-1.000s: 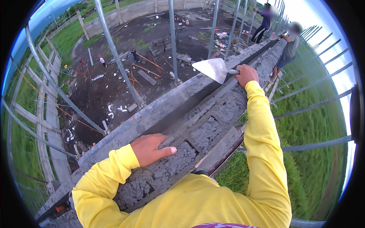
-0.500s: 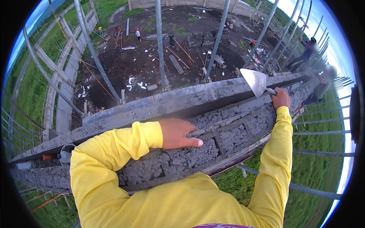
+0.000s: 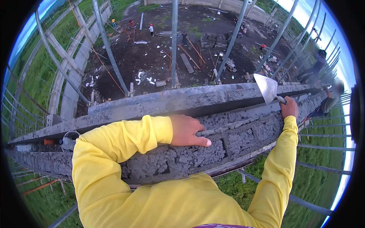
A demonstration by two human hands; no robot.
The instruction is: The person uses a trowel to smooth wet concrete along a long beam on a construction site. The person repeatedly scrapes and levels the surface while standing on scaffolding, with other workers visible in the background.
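My right hand (image 3: 289,107) is closed round the handle of a pointed masonry trowel (image 3: 267,88). The trowel's pale metal blade tilts up and away above the channel, apart from the wall. My left hand (image 3: 187,130) bears on the top edge of a rough grey block wall (image 3: 237,142). Its thumb lies along the near side, and its other fingers curl over the far side, partly hidden. Behind this edge runs a trough (image 3: 228,116) with dark lumps in it, bounded by a concrete beam (image 3: 152,108).
Upright metal poles (image 3: 174,41) rise beyond the beam. A clear bottle (image 3: 68,143) stands left of my left arm. Two co-workers (image 3: 315,70) are along the wall at far right. Far below lie planks (image 3: 186,62) and debris; horizontal poles (image 3: 323,146) jut out at right.
My view has shifted slightly left, so the poles and ground sit further right. Both hands keep nearly the same pose, the trowel still in my right.
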